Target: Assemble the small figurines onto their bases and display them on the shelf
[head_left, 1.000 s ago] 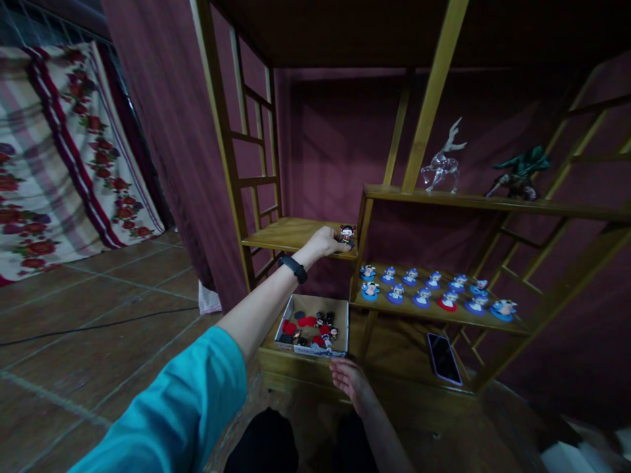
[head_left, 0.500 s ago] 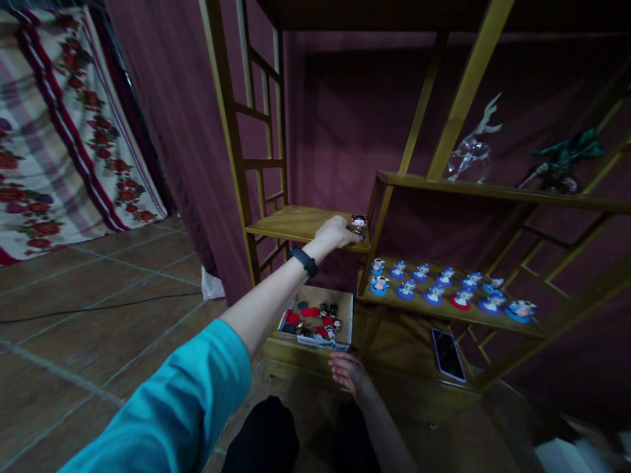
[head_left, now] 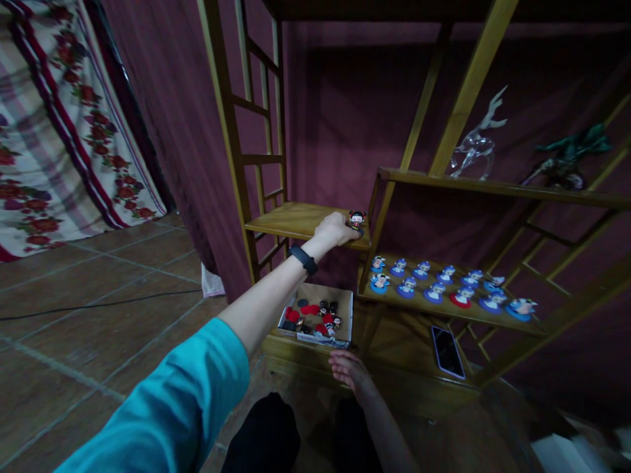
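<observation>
A wooden display rack [head_left: 463,92] stands against a plum-coloured wall [head_left: 340,112], beside a matching curtain [head_left: 152,112] and a brown tiled floor [head_left: 64,335] crossed by a black cable [head_left: 113,302]. At the right end of its left shelf [head_left: 283,220], near the front edge, the dark-haired figurine [head_left: 357,221] is upright, the left hand's [head_left: 332,230] fingers closed about its base (whether that base touches the wood is hidden). The right hand [head_left: 349,371] hangs just in front of an open carton [head_left: 315,293] of red and black pieces, fingers loosely spread and holding nothing. On the lower shelf to the right, blue-and-white figurines [head_left: 434,293] stand in two rows, one on a red base; below them lies a phone [head_left: 448,353]. Above, a clear deer [head_left: 476,156] occupies a higher shelf [head_left: 497,186].
</observation>
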Demonstrator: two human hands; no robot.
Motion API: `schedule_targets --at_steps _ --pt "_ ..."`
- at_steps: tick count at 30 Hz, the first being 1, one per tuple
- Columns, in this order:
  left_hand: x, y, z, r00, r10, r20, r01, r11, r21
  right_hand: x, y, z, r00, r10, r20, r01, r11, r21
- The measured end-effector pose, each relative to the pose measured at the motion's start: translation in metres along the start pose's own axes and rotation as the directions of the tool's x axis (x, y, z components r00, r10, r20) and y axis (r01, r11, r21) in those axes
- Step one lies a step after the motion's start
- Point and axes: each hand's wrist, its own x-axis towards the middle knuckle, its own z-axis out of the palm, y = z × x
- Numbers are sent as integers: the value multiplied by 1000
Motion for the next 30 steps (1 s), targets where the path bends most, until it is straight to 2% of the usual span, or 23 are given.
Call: schedule_targets --at_steps 4,8,11,14,16,18,19,21,23,24,27,30 --pt "-1 -1 -3 998 37 47 -39 998 51 -1 -1 1 1000 -6 4 6 1000 -24" --pt "-6 -5 -5 986 158 52 -161 985 57 -4 -3 1 1000 -13 5 13 999 -48" --pt "-18 -9 -5 949 301 -91 -300 954 27 -5 -2 1 1000 -31 6 31 997 -70" --pt "-43 -20 -2 838 434 -331 -453 891 24 -1 1 0 998 -59 -21 57 993 -100" --pt "-68 -36 7 771 460 -441 -491 870 48 4 5 -1 994 -94 -51 89 991 -104" --pt "-96 -62 22 750 448 -485 -472 878 81 10 10 -3 983 -155 -96 145 984 -101" --pt "-110 -79 33 765 430 -480 -442 892 95 14 11 -3 974 -193 -122 179 977 -113" --pt "-135 -115 58 836 397 -379 -373 917 138 22 11 -4 948 -281 -149 252 949 -188" --pt "-153 -150 86 906 383 -178 -342 913 220 32 5 -3 922 -366 -126 313 897 -312" --pt "-159 -166 99 926 365 -94 -331 907 261 38 0 -2 911 -401 -98 339 862 -378" --pt "-165 -199 132 944 319 89 -330 880 343 61 -19 6 876 -483 -10 394 727 -563" --pt "-159 -216 155 938 280 204 -340 858 385 89 -35 17 862 -503 65 384 565 -730"
